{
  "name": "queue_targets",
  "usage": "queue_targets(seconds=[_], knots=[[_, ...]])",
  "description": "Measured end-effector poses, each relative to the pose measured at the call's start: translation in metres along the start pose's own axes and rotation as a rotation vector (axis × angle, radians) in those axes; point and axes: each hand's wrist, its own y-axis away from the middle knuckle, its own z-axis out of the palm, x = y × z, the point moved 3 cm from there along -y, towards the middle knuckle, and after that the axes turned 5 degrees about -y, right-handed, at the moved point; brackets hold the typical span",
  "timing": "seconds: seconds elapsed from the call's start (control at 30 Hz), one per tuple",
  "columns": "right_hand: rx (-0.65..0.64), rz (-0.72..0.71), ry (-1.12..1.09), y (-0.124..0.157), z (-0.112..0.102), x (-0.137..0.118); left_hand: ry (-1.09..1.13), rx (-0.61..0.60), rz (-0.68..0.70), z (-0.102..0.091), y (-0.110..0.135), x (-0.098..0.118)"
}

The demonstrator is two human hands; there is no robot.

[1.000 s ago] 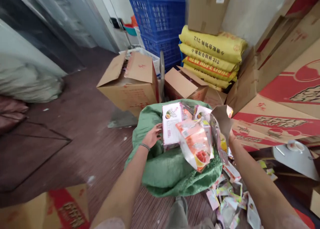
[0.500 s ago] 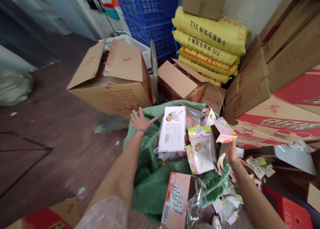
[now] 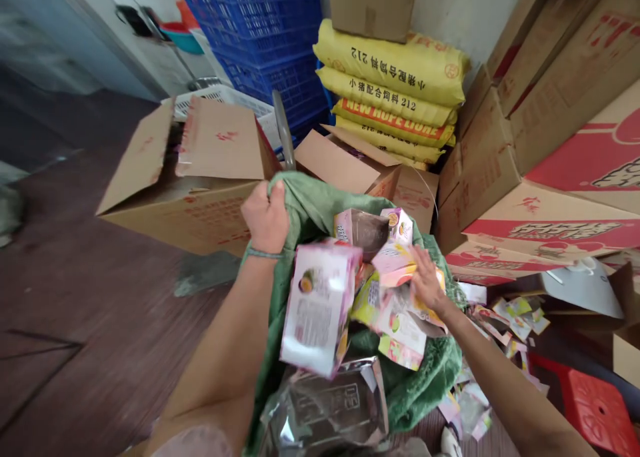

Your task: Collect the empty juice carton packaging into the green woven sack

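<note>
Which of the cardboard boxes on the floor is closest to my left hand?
The big open box with raised flaps, just left of your left hand. The smaller open box sits farther right, behind the green sack.

Dark wood-grain floor (image 3: 100, 297) is running leftward; blue crates (image 3: 265, 37), yellow feed sacks (image 3: 395, 77) and cardboard cartons (image 3: 550, 110) are standing against the pale wall (image 3: 450, 10).

Flattened cartons (image 3: 385, 290) hide the green sack's (image 3: 320, 210) inside; floor (image 3: 75, 297) blurred.
</note>
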Motion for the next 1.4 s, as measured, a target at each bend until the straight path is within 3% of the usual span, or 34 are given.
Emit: queue_targets(seconds=[0.07, 0.13, 0.2, 0.3, 0.37, 0.47, 0.57, 0.67, 0.73, 0.8, 0.87, 0.9, 0.97, 1.07, 1.17, 1.23, 1.3, 1.4], knots=[[-0.127, -0.021, 0.161, -0.006, 0.039, -0.032, 0.168, 0.201, 0.083, -0.025, -0.008, 0.036], [-0.203, -0.047, 0.272, -0.013, 0.076, -0.058, 0.288, 0.282, 0.092, -0.038, 0.004, 0.057], [-0.258, -0.037, 0.349, -0.022, 0.106, -0.066, 0.354, 0.221, 0.058, -0.038, 0.03, 0.064], [-0.332, -0.004, 0.456, -0.036, 0.129, -0.047, 0.473, 0.092, 0.011, -0.029, 0.065, 0.058], [-0.369, 0.041, 0.512, -0.04, 0.131, -0.027, 0.498, 0.059, 0.003, -0.026, 0.072, 0.05], [-0.399, 0.194, 0.487, -0.04, 0.118, -0.004, 0.367, -0.047, 0.029, -0.025, 0.064, 0.042], [-0.374, 0.259, 0.38, -0.035, 0.093, 0.003, 0.304, -0.198, 0.045, -0.026, 0.057, 0.038], [-0.26, 0.256, 0.263, -0.021, 0.058, 0.001, 0.288, -0.267, 0.015, -0.032, 0.063, 0.033], [-0.079, 0.211, 0.127, -0.003, 0.029, -0.009, 0.229, -0.271, -0.001, -0.041, 0.069, 0.026], [0.114, 0.066, -0.037, 0.026, 0.003, -0.033, 0.173, -0.265, -0.007, -0.054, 0.071, 0.016], [0.156, -0.166, -0.179, 0.059, -0.01, -0.07, 0.127, -0.272, -0.016, -0.069, 0.07, 0.003], [0.084, -0.297, -0.229, 0.075, -0.008, -0.092, 0.091, -0.289, -0.028, -0.076, 0.069, -0.004], [-0.204, -0.554, -0.267, 0.107, 0.011, -0.133, -0.051, -0.364, -0.081, -0.089, 0.068, -0.02], [-0.546, -0.758, -0.048, 0.144, 0.064, -0.161, -0.431, -0.575, -0.141, -0.101, 0.077, -0.047], [-0.558, -0.78, 0.275, 0.162, 0.114, -0.152, -0.648, -0.714, -0.221, -0.107, 0.094, -0.077], [-0.517, -0.757, 0.345, 0.166, 0.133, -0.14, -0.65, -0.66, -0.346, -0.115, 0.102, -0.096], [-0.497, -0.721, 0.328, 0.162, 0.138, -0.131, -0.652, -0.557, -0.429, -0.131, 0.102, -0.11], [-0.473, -0.713, 0.306, 0.148, 0.131, -0.126, -0.657, -0.483, -0.409, -0.159, 0.084, -0.117]])
